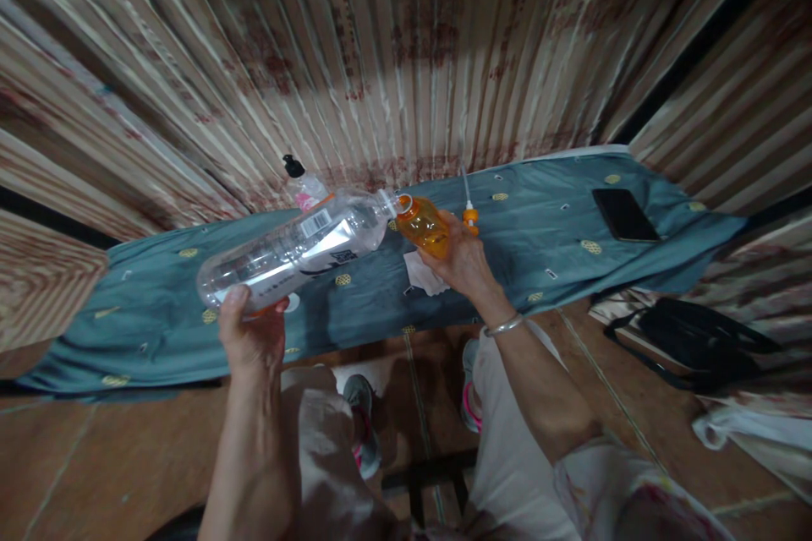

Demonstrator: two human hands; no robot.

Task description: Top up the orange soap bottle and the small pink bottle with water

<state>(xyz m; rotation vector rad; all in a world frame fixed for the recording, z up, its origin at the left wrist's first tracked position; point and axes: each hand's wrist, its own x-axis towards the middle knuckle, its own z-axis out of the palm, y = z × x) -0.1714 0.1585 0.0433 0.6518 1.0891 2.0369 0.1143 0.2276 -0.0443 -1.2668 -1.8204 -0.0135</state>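
Observation:
My left hand (250, 334) grips the base of a large clear plastic water bottle (298, 249), tipped on its side. Its open neck meets the mouth of a small orange bottle (424, 225), tilted towards it. My right hand (463, 258) is wrapped round that orange bottle, with a bangle on the wrist. Both bottles are held above a table covered in a teal cloth (539, 228). An orange spray nozzle with a white tube (469, 211) shows just behind my right hand. A white scrap of paper (424, 275) lies on the cloth below the orange bottle.
A black-capped bottle with a pink label (303, 184) stands at the table's back edge against the corrugated wall. A black phone (625, 214) lies on the cloth to the right. A black bag (691, 342) rests on the floor at right. My feet are under the table.

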